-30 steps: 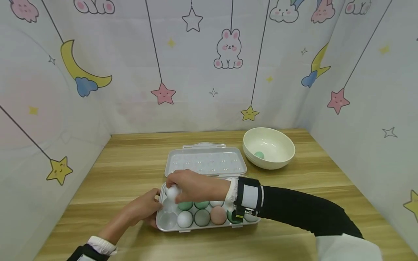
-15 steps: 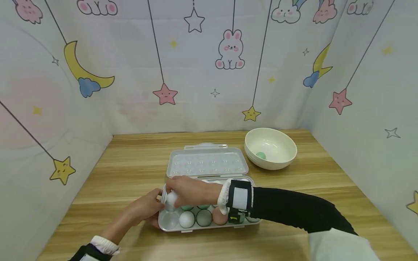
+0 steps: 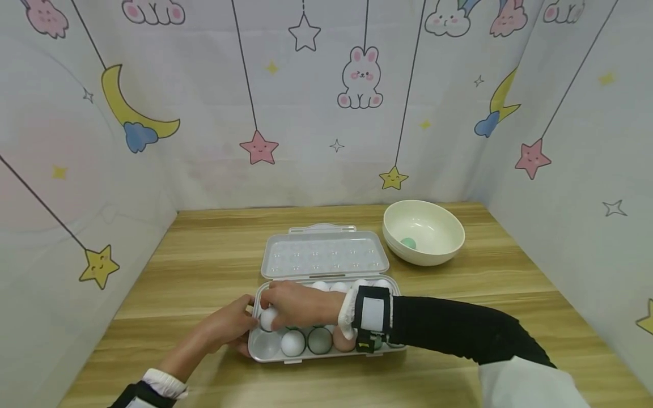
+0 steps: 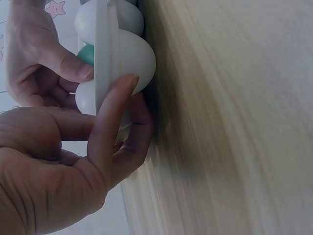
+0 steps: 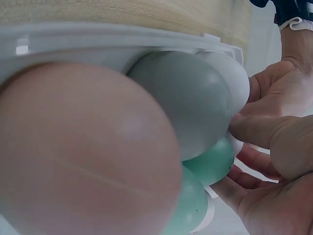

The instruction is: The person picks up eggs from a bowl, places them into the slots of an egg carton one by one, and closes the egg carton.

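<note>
In the head view a clear plastic egg tray [image 3: 265, 347] lies on the table with its lid folded back. It bears several white, green, grey-green and tan eggs. My right hand [image 3: 300, 306] pinches a white egg [image 3: 268, 319] between thumb and fingers, at the middle cup of the tray's left end. The front left cup is bare, beside a white egg [image 3: 293, 343]. My left hand [image 3: 228, 327] grips the tray's left end; in the left wrist view its fingers [image 4: 110, 122] press against the outer wall and underside. The right hand partly hides the back and middle rows.
Behind the tray lies its lid [image 3: 326, 255]. A cream bowl [image 3: 444, 252] with a small pale green egg [image 3: 408, 242] inside stands at the back right. Printed cloth walls [image 3: 214, 170] bound the wooden table [image 3: 204, 243] at the back and sides.
The right hand has moved from the back left corner cup toward me with the white egg, down to the middle cup. White eggs in the back row now show. The left hand keeps its grip.
</note>
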`<move>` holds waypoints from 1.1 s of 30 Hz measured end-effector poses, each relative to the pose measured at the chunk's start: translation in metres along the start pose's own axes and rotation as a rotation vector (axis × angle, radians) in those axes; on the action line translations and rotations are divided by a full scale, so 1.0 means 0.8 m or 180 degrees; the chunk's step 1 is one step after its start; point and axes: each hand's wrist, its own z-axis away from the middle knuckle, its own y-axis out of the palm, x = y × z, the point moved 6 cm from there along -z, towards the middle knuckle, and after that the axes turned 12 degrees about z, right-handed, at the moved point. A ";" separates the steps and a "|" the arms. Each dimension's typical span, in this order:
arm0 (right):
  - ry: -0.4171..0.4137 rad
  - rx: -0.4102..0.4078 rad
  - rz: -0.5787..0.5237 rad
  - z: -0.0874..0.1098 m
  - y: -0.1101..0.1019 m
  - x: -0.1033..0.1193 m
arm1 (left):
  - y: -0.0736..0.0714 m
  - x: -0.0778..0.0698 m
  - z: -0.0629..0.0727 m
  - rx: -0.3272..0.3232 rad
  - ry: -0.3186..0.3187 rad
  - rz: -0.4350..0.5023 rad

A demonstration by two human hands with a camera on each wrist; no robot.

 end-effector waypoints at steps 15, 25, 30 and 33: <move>-0.0027 -0.0204 0.0047 0.011 -0.009 -0.005 | 0.003 -0.004 0.000 0.0024 0.0004 0.0007; 0.0190 -0.0502 -0.0138 0.060 -0.084 -0.031 | 0.003 -0.007 0.002 -0.0018 0.0033 0.0010; 0.0257 -0.0696 -0.0081 0.095 -0.122 -0.051 | 0.001 -0.004 0.000 -0.0034 0.0016 0.0002; 0.0378 -0.0802 -0.0075 0.116 -0.138 -0.066 | 0.000 0.000 -0.001 -0.0036 -0.0017 -0.0011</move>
